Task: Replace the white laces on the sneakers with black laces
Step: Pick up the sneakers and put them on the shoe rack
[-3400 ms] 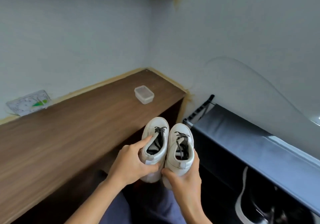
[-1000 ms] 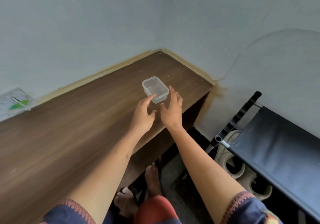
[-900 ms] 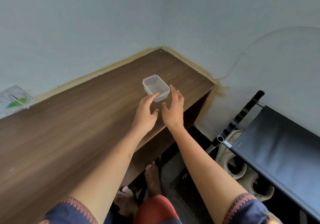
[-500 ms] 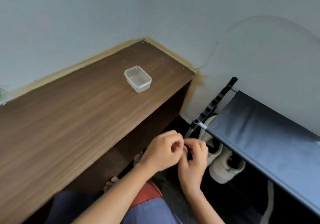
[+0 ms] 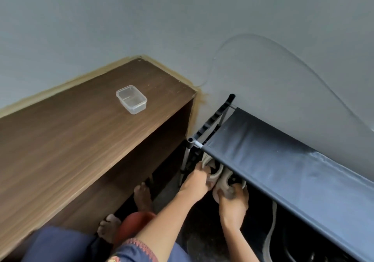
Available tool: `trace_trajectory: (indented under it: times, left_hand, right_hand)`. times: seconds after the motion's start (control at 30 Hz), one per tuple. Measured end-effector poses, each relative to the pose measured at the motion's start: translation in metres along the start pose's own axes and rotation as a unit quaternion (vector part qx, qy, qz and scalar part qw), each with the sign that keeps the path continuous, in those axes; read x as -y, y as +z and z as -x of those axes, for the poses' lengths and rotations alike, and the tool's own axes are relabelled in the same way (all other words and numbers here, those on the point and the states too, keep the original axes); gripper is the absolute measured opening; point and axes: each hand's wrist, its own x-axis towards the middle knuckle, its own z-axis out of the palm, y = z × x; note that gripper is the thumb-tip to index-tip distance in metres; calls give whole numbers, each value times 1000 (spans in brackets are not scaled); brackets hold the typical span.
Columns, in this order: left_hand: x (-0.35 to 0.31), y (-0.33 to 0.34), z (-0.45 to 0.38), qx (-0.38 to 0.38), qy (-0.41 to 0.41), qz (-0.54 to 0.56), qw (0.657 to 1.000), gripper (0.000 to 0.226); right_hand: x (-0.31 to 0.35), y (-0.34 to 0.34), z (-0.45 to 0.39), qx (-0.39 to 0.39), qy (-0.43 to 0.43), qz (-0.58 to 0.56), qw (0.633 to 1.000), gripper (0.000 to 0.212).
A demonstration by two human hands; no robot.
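Observation:
Two white sneakers stand side by side on a lower tier of the shoe rack, mostly hidden under its dark fabric top shelf (image 5: 283, 160). My left hand (image 5: 195, 180) grips the heel of the left sneaker (image 5: 212, 173). My right hand (image 5: 234, 198) grips the heel of the right sneaker (image 5: 223, 188). Their laces are hidden by the shelf.
A small clear plastic container (image 5: 131, 99) sits on the brown wooden desk (image 5: 70, 144) to the left. My bare feet (image 5: 142, 196) are on the floor under the desk's edge. Another dark shoe with a light sole (image 5: 271, 239) lies lower on the rack.
Earlier I held both sneakers in my lap, then reached to the container on the desk. Both hands have since dropped to the rack and now grip the sneakers there.

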Motion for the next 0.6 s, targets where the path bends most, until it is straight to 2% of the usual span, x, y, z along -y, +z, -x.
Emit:
trace_trajectory:
  times: [0.07,0.23,0.37,0.6]
  left_hand:
    - [-1,-5,6,-22,22,-39,999,37]
    - [4,-24,33,-35,77,-73,994,13]
    - [12,-41,61,-59,91,-90,990,21]
    - [4,-74,110,-84,123,-96,984,21]
  right_hand:
    - [6,-5,0,-13,1,6,1000,15]
    - [20,-15,29,-18,31,-17,999,20]
    - [30,-18,58,-16,27,-19,999,22]
    - [65,-57,101,9,16,24,1000,24]
